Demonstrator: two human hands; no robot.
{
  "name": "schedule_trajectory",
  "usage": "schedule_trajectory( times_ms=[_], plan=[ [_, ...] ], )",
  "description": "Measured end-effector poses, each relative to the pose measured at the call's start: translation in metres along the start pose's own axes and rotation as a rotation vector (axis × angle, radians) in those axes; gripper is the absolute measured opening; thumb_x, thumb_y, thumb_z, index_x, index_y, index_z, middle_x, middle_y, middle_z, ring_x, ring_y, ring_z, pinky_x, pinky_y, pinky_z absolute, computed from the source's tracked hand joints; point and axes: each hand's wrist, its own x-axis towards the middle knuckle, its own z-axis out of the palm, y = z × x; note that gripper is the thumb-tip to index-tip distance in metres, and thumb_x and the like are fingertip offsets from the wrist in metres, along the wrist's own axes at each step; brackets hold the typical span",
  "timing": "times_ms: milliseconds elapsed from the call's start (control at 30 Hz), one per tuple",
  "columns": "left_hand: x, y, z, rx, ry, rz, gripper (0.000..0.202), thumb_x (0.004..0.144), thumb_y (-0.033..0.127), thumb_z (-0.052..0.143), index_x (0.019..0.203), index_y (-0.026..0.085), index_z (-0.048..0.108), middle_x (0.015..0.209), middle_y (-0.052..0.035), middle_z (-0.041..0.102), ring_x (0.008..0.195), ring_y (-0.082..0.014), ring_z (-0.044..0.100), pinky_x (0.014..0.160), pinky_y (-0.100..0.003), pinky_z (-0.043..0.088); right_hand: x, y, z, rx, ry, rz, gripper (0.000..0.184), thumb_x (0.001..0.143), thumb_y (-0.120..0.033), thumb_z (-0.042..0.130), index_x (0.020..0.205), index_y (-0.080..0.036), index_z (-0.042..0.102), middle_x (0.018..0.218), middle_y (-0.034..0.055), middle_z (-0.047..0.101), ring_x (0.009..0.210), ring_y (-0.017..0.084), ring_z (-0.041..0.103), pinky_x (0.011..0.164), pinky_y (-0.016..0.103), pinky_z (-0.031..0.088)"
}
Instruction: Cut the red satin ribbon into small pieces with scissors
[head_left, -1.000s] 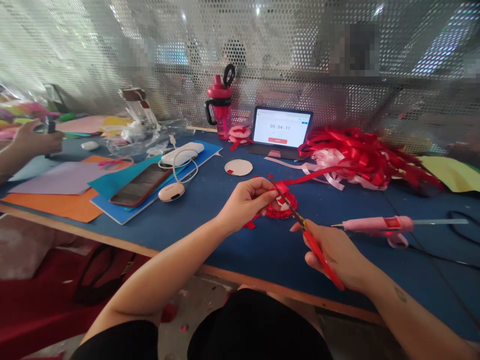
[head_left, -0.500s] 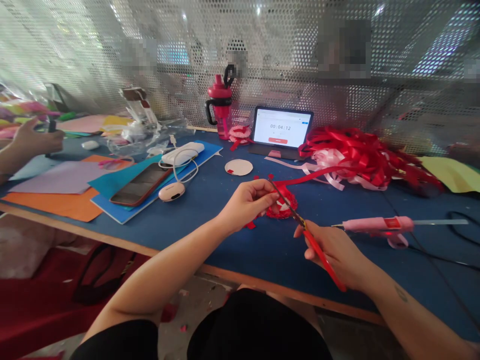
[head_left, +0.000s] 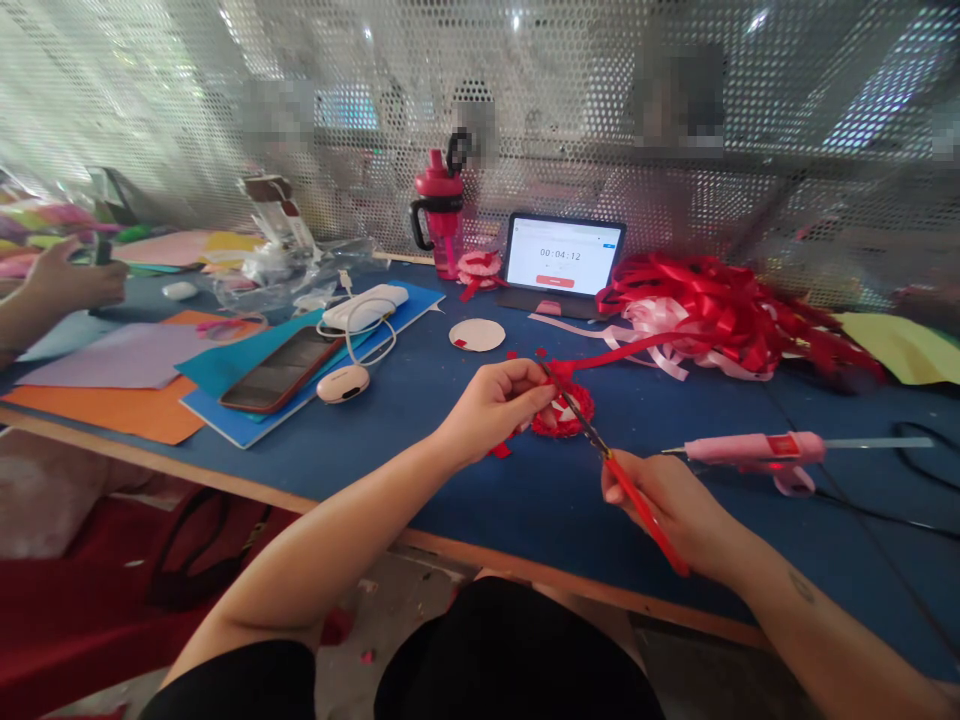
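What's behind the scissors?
Behind the scissors there's a round red thing, whitish in its middle, and blue table. The scissors cover a strip; the left hand hides more.

The left arm (head_left: pixel 360 500) crosses the tabletop's (head_left: pixel 480 505) front edge, its left hand (head_left: pixel 499 408) pinching thumb to fingers. The right forearm (head_left: pixel 806 605), marked near the wrist, slants inward; the right hand (head_left: pixel 664 500) curls in a grip.

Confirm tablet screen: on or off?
On: the tablet has a lit screen showing 00:04:12 above a red button.
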Motion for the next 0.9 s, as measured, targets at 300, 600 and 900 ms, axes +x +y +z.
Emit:
schedule_trajectory(
  times_ms=[300, 600, 900],
  plan=[
    [0.001, 0.000, -0.001, -0.075, 0.003, 0.003, 0.014, 0.081, 0.027, 0.059, 0.080, 0.014, 0.055, 0.062, -0.0009, 0.062, 0.046, -0.0023, 0.039, 0.043, -0.016, 0.028, -0.001, 0.007, 0.001, 0.112, 0.058, -0.037, 0.039, 0.093, -0.053, 0.033, 0.091, -0.020, 0.053, 0.050, -0.0046, 0.043, 0.044, 0.012, 0.044, 0.046, 0.022, 0.029],
    [0.002, -0.002, 0.000, -0.125, 0.006, 0.041, 0.011, 0.085, 0.025, 0.055, 0.089, 0.015, 0.051, 0.072, -0.0013, 0.067, 0.054, -0.0051, 0.056, 0.050, -0.016, 0.044, -0.005, 0.012, 0.004, -0.013, 0.131, -0.103, 0.040, 0.091, -0.050, 0.034, 0.111, -0.019, 0.049, 0.067, 0.0013, 0.056, 0.056, 0.017, 0.053, 0.055, 0.029, 0.040],
    [0.000, 0.001, 0.001, -0.079, 0.023, 0.028, 0.027, 0.082, 0.038, 0.060, 0.080, 0.016, 0.045, 0.066, -0.0006, 0.066, 0.045, -0.0047, 0.053, 0.042, -0.015, 0.041, -0.005, 0.011, 0.004, -0.055, 0.097, -0.085, 0.033, 0.089, -0.039, 0.042, 0.117, -0.021, 0.046, 0.067, -0.0008, 0.054, 0.056, 0.017, 0.053, 0.053, 0.027, 0.038]
  ],
)
